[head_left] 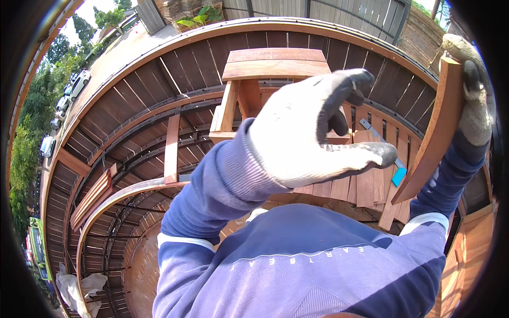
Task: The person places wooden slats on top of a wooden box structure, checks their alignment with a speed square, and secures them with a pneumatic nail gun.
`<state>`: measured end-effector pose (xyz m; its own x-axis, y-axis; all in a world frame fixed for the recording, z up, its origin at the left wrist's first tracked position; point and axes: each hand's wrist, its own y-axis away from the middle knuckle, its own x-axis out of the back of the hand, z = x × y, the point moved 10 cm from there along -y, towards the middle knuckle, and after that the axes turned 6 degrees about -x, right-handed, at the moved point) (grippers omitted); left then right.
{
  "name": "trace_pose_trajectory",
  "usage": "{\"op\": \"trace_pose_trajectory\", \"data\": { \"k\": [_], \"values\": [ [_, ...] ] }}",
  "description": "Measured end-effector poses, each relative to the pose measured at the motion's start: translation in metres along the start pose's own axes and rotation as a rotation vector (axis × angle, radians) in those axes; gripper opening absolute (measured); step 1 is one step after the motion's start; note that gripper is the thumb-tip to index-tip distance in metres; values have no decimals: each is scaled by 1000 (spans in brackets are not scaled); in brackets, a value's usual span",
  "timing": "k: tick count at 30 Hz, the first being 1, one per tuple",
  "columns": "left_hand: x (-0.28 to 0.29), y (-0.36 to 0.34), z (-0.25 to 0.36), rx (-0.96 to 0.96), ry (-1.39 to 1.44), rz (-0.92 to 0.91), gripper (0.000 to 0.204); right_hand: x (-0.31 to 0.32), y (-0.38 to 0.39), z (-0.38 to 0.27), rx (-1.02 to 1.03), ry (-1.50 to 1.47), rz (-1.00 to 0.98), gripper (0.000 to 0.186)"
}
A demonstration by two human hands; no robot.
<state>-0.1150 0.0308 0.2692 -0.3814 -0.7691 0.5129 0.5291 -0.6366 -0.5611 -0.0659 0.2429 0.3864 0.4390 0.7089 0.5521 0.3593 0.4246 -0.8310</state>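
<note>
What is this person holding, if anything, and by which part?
The gloved right hand grips a reddish-brown wooden board near its upper end in the picture. The gloved left hand is open and holds nothing.

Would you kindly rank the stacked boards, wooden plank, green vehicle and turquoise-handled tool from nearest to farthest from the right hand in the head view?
1. Wooden plank: gripped in the right hand.
2. Turquoise-handled tool: right of centre.
3. Stacked boards: on the left.
4. Green vehicle: at the left edge.
</note>
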Motion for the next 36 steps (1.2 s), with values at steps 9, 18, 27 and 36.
{"op": "trace_pose_trajectory", "data": {
  "k": [9, 18, 27, 36],
  "values": [
    [-12, 65, -54, 405, 781, 415, 30, -155, -4, 0, -456, -422, -210, 94],
    [67, 164, -128, 309, 834, 961, 34, -186, 113, 5, -780, -502, -165, 83],
    [-1, 154, -145, 522, 1009, 844, 46, -152, 142, -6, -552, -34, 182, 44],
    [-23, 158, -151, 596, 1111, 798, 41, -166, 180, -4, -751, -60, 256, 36]
  ]
}}
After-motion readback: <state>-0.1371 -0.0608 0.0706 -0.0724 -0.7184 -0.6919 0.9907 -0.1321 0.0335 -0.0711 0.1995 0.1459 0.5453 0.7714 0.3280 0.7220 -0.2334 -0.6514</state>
